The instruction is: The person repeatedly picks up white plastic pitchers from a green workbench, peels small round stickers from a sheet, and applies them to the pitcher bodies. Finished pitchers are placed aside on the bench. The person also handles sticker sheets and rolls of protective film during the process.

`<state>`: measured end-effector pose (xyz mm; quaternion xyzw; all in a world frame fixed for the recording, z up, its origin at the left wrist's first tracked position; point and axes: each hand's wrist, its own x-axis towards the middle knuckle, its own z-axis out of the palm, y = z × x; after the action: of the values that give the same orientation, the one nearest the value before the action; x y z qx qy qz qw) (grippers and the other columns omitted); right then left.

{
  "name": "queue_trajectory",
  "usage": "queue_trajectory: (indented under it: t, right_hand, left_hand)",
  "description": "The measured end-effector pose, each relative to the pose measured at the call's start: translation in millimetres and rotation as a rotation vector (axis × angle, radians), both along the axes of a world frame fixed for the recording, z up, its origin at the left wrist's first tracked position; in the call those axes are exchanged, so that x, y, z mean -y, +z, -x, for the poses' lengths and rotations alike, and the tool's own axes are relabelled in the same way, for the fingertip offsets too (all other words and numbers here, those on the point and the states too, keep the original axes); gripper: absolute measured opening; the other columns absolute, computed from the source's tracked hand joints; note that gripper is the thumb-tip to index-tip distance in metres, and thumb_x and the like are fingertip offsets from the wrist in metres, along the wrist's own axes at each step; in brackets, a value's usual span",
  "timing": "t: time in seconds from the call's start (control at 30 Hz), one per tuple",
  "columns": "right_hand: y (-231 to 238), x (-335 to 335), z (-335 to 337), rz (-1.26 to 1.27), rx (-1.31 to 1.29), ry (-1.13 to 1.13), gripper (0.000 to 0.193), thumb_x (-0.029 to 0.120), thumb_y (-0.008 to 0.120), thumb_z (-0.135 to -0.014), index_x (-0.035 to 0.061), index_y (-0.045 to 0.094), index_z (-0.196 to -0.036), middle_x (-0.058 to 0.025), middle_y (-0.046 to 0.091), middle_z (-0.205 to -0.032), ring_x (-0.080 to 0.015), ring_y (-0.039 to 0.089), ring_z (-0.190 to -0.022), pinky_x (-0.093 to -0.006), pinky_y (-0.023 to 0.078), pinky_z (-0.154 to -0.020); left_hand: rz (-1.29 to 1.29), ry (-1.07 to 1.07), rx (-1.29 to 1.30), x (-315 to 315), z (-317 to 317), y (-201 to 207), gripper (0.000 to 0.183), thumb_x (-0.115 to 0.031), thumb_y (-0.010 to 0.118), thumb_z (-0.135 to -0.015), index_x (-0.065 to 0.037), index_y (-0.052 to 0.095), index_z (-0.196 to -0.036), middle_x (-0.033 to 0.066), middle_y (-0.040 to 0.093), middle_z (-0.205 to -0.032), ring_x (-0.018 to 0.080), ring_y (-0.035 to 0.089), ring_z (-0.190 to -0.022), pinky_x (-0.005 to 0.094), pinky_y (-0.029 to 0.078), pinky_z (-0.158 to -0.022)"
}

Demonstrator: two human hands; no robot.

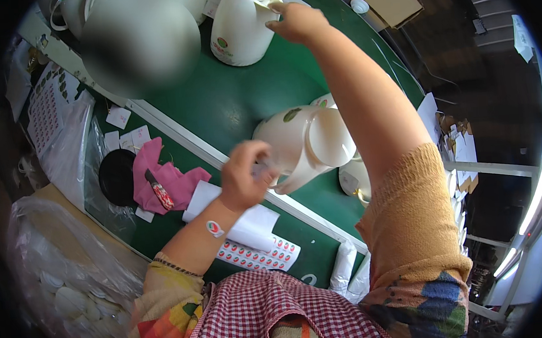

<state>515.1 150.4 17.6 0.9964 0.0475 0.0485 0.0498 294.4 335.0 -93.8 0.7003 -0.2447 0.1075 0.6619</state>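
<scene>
My right hand (pixel 301 22) reaches far forward, its thumb and fingers closed at the upper side of an upright white jug (pixel 239 30) with a small printed mark near its base. Nearer to me, a second white jug (pixel 287 136) lies tilted on the green surface, its round end toward the right. My left hand (pixel 246 176) is beside that jug's handle (pixel 297 176), fingers curled and slightly blurred. Something small and greyish shows between them, too unclear to name. A round red-and-green sticker (pixel 214 229) sits on my left forearm.
More white jugs (pixel 142 40) crowd the far left, one blurred close up. A metal rail (pixel 184 136) crosses the green table. Left of it lie a pink cloth (pixel 164 173) with a red-handled knife (pixel 159 192), a black round dish (pixel 116 178) and a sticker sheet (pixel 277 253). A plastic bag (pixel 72 296) holds pale discs.
</scene>
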Motion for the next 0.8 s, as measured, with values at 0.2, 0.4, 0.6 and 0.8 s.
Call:
queue_trajectory:
  t: [0.2, 0.4, 0.6, 0.8]
  right_hand:
    - [-36.1, 34.5, -18.5, -0.257, 0.174, 0.182, 0.021, 0.023, 0.062, -0.084, 0.0220, 0.071, -0.103, -0.0081, 0.068, -0.102, -0.0306, 0.064, -0.093, -0.0405, 0.053, -0.079]
    - [-2.9, 92.1, 55.7, -0.367, -0.018, 0.362, 0.031, 0.001, 0.067, -0.079, 0.0126, 0.071, -0.107, -0.0111, 0.066, -0.108, -0.0312, 0.063, -0.098, -0.0381, 0.052, -0.085]
    - [49.2, 107.3, 78.2, -0.307, 0.110, 0.165, 0.029, 0.005, 0.052, -0.078, 0.0071, 0.071, -0.100, -0.0119, 0.062, -0.126, -0.0307, 0.059, -0.115, -0.0382, 0.047, -0.100]
    - [21.4, 38.1, 82.9, -0.120, 0.092, 0.336, 0.079, 0.055, 0.072, -0.073, 0.0215, 0.047, -0.140, -0.0136, 0.043, -0.144, -0.0387, 0.044, -0.128, -0.0438, 0.041, -0.104]
  left_hand:
    - [0.038, 0.166, -0.116, -29.9, -105.7, 10.5, 0.026, -0.008, 0.067, -0.086, -0.003, 0.057, -0.108, 0.0064, 0.064, -0.088, 0.0132, 0.060, -0.074, 0.0266, 0.050, -0.068]
    - [-0.125, 0.094, 0.040, -16.3, -186.8, 19.5, 0.068, -0.017, 0.070, -0.082, -0.008, 0.037, -0.141, 0.0162, 0.044, -0.140, 0.0316, 0.043, -0.129, 0.0437, 0.038, -0.104]
    - [-0.258, -0.274, -0.242, 15.1, -231.9, 27.5, 0.062, -0.047, 0.066, -0.084, -0.005, 0.051, -0.127, 0.0159, 0.059, -0.117, 0.0266, 0.056, -0.109, 0.0384, 0.043, -0.095]
    - [-0.352, 0.041, -0.113, 40.0, -147.6, 18.6, 0.033, -0.030, 0.072, -0.082, -0.003, 0.059, -0.097, 0.0206, 0.066, -0.091, 0.0376, 0.065, -0.083, 0.0410, 0.052, -0.071]
